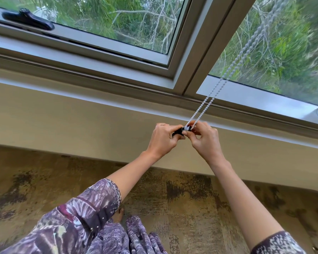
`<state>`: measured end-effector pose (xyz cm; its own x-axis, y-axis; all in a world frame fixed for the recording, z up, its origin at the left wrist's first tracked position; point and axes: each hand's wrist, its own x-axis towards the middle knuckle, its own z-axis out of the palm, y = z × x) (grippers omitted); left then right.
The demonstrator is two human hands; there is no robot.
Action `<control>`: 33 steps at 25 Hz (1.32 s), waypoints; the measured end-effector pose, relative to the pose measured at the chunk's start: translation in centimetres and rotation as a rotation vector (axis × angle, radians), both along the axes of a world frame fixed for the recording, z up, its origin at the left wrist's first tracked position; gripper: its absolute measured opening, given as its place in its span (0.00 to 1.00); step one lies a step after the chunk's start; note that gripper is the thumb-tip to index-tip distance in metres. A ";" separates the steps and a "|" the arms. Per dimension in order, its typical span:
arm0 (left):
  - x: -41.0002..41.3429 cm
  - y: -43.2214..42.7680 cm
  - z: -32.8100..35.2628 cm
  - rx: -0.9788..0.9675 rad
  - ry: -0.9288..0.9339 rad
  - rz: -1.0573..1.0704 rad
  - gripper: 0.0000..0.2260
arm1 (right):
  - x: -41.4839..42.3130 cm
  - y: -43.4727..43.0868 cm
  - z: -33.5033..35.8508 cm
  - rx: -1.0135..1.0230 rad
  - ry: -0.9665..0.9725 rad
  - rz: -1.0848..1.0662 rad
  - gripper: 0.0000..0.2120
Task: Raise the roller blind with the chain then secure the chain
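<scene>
A white bead chain (217,91) runs in two strands from the upper right down across the window frame to my hands. My left hand (162,139) grips a small black clip (179,132) against the wall below the sill. My right hand (205,137) pinches the bottom loop of the chain where it meets the clip. Both hands touch at the clip. The roller blind itself is out of view; the glass is uncovered.
The grey window frame (186,57) and sill span the view, with a black window handle (28,20) at the upper left. Below lie a beige wall (72,116) and a mottled brown carpet (182,198). Trees show outside.
</scene>
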<state>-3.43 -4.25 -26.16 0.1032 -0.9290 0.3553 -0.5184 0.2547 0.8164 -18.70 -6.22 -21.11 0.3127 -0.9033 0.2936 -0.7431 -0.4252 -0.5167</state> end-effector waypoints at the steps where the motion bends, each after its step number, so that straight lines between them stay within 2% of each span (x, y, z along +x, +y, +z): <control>1: 0.0 -0.1 0.0 0.009 0.026 -0.009 0.14 | 0.0 0.0 0.0 0.011 -0.010 0.004 0.11; 3: 0.2 -0.2 -0.1 0.024 0.064 -0.047 0.14 | 0.1 0.1 -0.2 0.057 -0.054 0.012 0.13; 5: 0.3 -0.3 -0.3 0.027 0.072 -0.053 0.14 | 0.5 0.0 -0.3 0.084 -0.080 0.009 0.10; 10: -0.1 0.2 -1.0 -0.001 0.076 0.079 0.12 | 2.2 -0.1 -0.9 -0.007 -0.018 -0.030 0.05; 13: 0.4 0.4 -1.0 0.040 0.169 0.019 0.13 | 2.7 0.3 -1.4 0.050 -0.208 -0.093 0.08; 16: 1.2 0.6 -1.0 0.104 0.169 -0.042 0.13 | 3.2 1.4 -2.0 0.112 -0.380 -0.143 0.12; 20: 1.6 0.8 0.0 0.109 0.161 -0.006 0.12 | 4.2 2.0 -1.8 0.110 -0.508 -0.156 0.10; 33: 1.6 3.9 -0.2 0.197 0.137 -0.001 0.13 | 4.5 4.8 -1.9 0.144 -0.450 -0.183 0.12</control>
